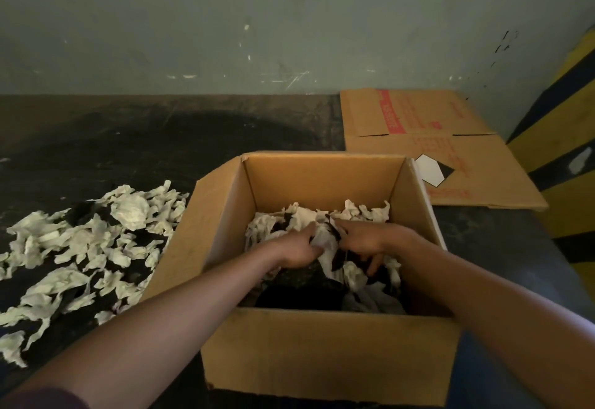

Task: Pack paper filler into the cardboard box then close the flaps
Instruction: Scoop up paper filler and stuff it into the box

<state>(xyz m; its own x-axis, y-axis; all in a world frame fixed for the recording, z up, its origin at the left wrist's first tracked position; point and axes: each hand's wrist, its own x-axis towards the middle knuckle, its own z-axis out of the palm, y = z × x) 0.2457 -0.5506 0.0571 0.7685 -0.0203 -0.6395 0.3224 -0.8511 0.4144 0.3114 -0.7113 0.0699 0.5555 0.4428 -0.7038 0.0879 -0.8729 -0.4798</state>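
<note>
An open cardboard box (322,344) stands in front of me with its flaps folded outward. White crumpled paper filler (354,212) lies inside at the back and right, over something dark at the bottom. Both my hands are down inside the box. My left hand (297,249) grips a white strip of filler between thumb and fingers. My right hand (363,238) lies beside it with fingers spread, pressing on the filler. A loose heap of filler strips (80,247) lies on the dark floor to the left of the box.
A flattened cardboard box (418,138) with red print lies on the floor behind and to the right. A grey-green wall (257,22) runs along the back. A yellow and black striped post (566,151) stands at the right edge.
</note>
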